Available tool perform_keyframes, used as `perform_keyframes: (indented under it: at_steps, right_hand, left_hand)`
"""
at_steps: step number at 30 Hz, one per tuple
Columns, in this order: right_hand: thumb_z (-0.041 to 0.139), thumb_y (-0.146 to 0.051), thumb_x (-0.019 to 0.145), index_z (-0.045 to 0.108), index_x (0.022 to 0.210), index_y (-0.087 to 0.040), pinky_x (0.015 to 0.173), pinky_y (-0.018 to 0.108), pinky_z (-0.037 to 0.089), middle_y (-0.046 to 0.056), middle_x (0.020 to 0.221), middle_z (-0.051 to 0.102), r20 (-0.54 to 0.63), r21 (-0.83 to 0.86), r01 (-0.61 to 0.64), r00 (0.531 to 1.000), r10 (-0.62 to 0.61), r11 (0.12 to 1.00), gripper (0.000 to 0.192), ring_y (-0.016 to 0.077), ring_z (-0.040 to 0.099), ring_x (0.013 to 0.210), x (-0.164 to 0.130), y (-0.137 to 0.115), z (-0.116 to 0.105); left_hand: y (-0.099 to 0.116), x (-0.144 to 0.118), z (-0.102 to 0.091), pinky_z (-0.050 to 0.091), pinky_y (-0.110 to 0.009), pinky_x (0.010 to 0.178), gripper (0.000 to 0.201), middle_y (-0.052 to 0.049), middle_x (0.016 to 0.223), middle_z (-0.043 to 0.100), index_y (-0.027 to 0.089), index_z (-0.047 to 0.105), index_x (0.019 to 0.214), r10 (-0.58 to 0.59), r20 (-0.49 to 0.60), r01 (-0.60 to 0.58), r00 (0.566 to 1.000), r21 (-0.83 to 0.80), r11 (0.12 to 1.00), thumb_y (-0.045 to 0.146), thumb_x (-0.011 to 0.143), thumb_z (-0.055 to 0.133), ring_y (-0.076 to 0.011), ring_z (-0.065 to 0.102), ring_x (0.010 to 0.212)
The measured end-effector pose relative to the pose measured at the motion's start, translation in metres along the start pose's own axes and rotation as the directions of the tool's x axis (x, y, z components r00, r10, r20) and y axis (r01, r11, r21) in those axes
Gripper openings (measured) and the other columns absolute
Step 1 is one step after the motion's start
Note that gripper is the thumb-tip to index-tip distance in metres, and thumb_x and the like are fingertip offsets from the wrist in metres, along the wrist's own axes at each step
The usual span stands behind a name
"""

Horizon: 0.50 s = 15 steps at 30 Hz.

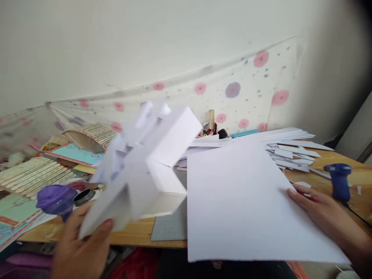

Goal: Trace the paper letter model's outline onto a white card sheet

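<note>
My left hand (83,242) pinches the lower corner of a white cardboard model (171,131), made of box-like folded parts and blurred by motion. It is raised above the front of the table. On the other side, my right hand (325,213) grips the right edge of a large flat white board (238,201), thumb on top. Something thin and red shows by those fingers, too hidden to name. The board covers part of a grey cutting mat (170,226).
White strips and offcuts (290,155) lie behind the board. A blue glue gun (339,182) with a black cord stands at right. Folding fans (90,135), a purple object (55,197) and a dark-rimmed jar (84,197) crowd the left. A flowered sheet (200,89) covers the wall.
</note>
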State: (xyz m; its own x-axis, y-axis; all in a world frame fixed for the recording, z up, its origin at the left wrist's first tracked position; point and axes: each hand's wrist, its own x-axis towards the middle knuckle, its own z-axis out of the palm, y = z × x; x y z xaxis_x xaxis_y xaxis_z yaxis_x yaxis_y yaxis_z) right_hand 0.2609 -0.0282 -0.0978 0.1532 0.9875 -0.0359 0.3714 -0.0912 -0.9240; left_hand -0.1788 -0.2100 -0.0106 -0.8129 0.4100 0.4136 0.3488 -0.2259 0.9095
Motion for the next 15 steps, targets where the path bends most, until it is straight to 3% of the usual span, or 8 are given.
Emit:
perform_keyframes:
  at_steps: [2,5,10,13,15]
  right_hand:
    - [0.065,-0.052,0.07,0.075,0.088,-0.028,0.064,0.038,0.049,0.017,0.104,0.071,0.062,0.006,-0.04,0.997,0.039,0.999,0.032,0.0272,0.069,0.083,0.003,0.014,-0.011]
    - [0.066,-0.049,0.068,0.074,0.089,-0.029,0.063,0.036,0.05,0.014,0.102,0.071,0.042,-0.07,0.034,0.999,-0.031,0.997,0.029,0.0253,0.069,0.081,0.011,0.016,-0.011]
    - [0.056,-0.05,0.064,0.066,0.104,-0.019,0.06,0.037,0.051,0.006,0.079,0.072,-0.016,-0.325,0.136,0.989,-0.15,0.936,0.051,0.0249,0.065,0.065,0.032,0.005,0.023]
    - [0.052,-0.048,0.069,0.061,0.114,-0.016,0.065,0.036,0.051,0.006,0.087,0.072,0.027,-0.355,0.172,0.984,-0.174,0.919,0.056,0.0222,0.063,0.065,0.036,0.005,0.046]
    - [0.051,-0.044,0.072,0.059,0.118,-0.016,0.073,0.038,0.051,0.008,0.097,0.071,0.078,-0.383,0.219,0.976,-0.205,0.898,0.055,0.0233,0.065,0.073,0.033,0.007,0.055]
  left_hand:
    - [-0.016,-0.001,0.02,0.045,-0.018,0.058,0.062,0.002,0.083,0.062,0.019,0.062,0.095,-0.024,0.123,0.029,0.992,-0.035,0.999,0.046,0.046,0.086,-0.0122,0.054,0.071]
    - [-0.036,-0.014,0.04,0.047,-0.022,0.058,0.056,-0.001,0.084,0.063,0.02,0.061,0.096,-0.092,0.332,0.06,0.939,0.105,0.993,0.046,0.052,0.082,-0.0166,0.056,0.073]
    - [-0.064,-0.041,0.053,0.048,-0.027,0.067,0.053,-0.003,0.087,0.064,0.019,0.057,0.104,-0.23,0.548,0.075,0.804,0.291,0.954,0.053,0.065,0.071,-0.021,0.059,0.078]
    - [-0.076,-0.047,0.062,0.048,-0.029,0.07,0.051,-0.004,0.09,0.065,0.019,0.056,0.106,-0.259,0.65,0.036,0.714,0.336,0.941,0.054,0.07,0.067,-0.0227,0.06,0.083]
    - [-0.079,-0.048,0.068,0.047,-0.029,0.071,0.047,-0.004,0.09,0.065,0.02,0.057,0.105,-0.242,0.689,-0.02,0.683,0.348,0.937,0.052,0.071,0.066,-0.0231,0.06,0.083]
